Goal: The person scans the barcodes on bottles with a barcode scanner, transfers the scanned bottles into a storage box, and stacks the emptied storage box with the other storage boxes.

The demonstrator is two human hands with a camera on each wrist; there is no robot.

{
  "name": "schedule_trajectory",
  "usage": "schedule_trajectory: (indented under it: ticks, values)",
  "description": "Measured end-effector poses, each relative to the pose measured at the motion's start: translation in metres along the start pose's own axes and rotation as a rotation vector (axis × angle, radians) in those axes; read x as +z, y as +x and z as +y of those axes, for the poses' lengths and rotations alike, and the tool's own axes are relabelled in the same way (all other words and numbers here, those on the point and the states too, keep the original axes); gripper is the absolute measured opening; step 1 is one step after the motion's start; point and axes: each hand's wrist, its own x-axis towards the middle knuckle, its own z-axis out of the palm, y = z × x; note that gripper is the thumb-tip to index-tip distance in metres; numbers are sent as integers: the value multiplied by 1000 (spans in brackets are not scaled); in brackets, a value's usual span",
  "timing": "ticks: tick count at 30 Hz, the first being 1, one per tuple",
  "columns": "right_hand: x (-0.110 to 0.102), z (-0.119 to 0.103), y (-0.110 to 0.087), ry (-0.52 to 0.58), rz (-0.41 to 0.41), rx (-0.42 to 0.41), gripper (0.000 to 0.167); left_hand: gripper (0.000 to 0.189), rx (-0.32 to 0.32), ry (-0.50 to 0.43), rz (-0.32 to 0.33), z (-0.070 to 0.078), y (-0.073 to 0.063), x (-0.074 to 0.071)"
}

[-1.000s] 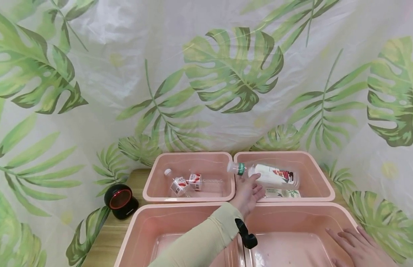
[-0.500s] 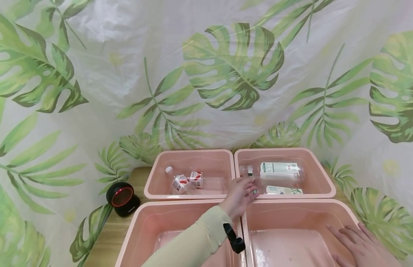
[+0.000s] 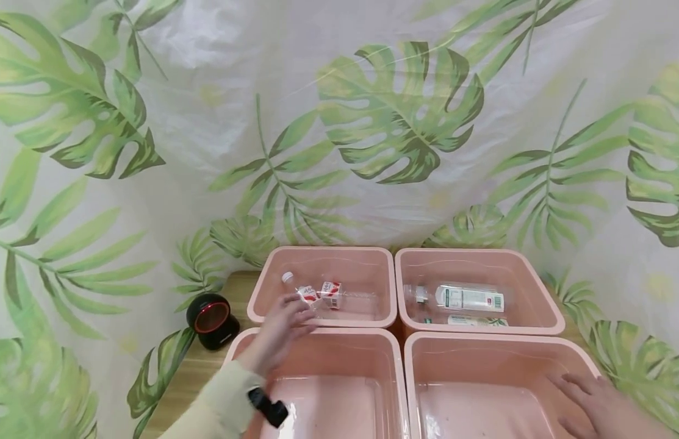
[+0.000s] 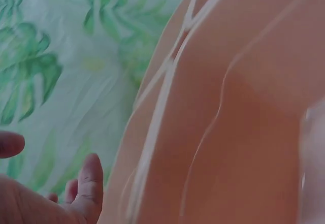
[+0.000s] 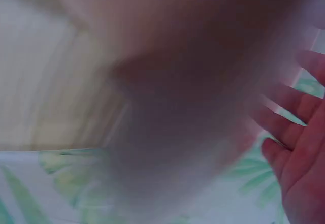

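My left hand point(image 3: 284, 326) hangs over the near rim of the back-left bin point(image 3: 323, 252), beside a small clear bottle point(image 3: 308, 295) with a white cap and red-and-white label. Its fingers are loosely spread and hold nothing; the left wrist view shows thumb and fingers apart. A second clear bottle point(image 3: 331, 294) with a similar label lies alongside. In the back-right bin point(image 3: 465, 253) lie a large clear bottle point(image 3: 471, 299) with a white-and-green label and another labelled item point(image 3: 476, 321), partly hidden by the rim. My right hand point(image 3: 597, 402), fingers extended and empty, is at the front-right bin's right side.
Two larger pink bins stand in front, the front-left bin point(image 3: 317, 360) and the front-right bin point(image 3: 482, 360). A black round device point(image 3: 211, 320) with a red ring sits on the wooden table point(image 3: 180, 390) at left. A leaf-patterned curtain point(image 3: 295, 73) hangs behind.
The large bottle has dropped and rolled to rest inside the back-right bin. My left hand has moved left from there to the back-left bin. The right hand has barely moved.
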Motion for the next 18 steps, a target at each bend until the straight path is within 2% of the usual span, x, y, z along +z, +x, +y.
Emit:
schedule_trajectory:
  ticks: [2, 4, 6, 8, 12, 18]
  values:
    - [-10, -10, 22, 17, 19, -11, 64, 34, 2, 69, 42, 15, -11, -29]
    - [-20, -24, 47, 23, 39, -31, 65, 38, -4, 150, 72, 29, -23, -55]
    - [-28, -39, 73, 37, 61, -49, 65, 43, -8, 238, 89, 40, -34, -76]
    - [-36, -55, 97, 68, 17, -24, 63, 46, -19, 315, 96, 46, -43, -93]
    - [-40, -87, 142, 206, -74, 33, 62, 44, -46, 466, 93, 46, -56, -114]
    - [-30, -127, 198, 411, -189, 98, 59, 44, -78, 636, 67, 27, -70, -132]
